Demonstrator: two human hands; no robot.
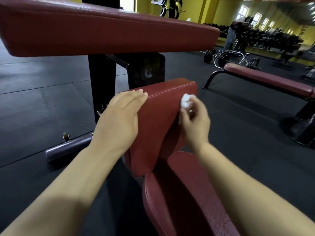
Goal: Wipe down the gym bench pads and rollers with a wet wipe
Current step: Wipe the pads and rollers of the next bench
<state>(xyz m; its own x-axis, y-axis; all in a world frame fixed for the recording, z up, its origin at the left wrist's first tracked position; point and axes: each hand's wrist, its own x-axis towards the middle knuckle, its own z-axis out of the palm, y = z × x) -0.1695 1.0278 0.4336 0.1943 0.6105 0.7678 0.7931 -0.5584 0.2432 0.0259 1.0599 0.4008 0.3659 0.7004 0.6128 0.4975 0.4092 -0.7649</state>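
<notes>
Gym floor bkgd; L hand (119,116) flat on small pad (162,120); R hand (194,123) pinches wipe (185,99) at edge; seat (179,193) looks damp, roller (68,149) prob. pending.

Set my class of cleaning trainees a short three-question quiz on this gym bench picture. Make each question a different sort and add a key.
1. True or false: the left hand rests flat, fingers straight, on the small red pad.
2. The balled white wipe is in the grip of: A the left hand; B the right hand; C neither.
3. Fill the gap: the dark roller sits low on the ____ side of the bench frame.
Key: 1 true; 2 B; 3 left.
</notes>
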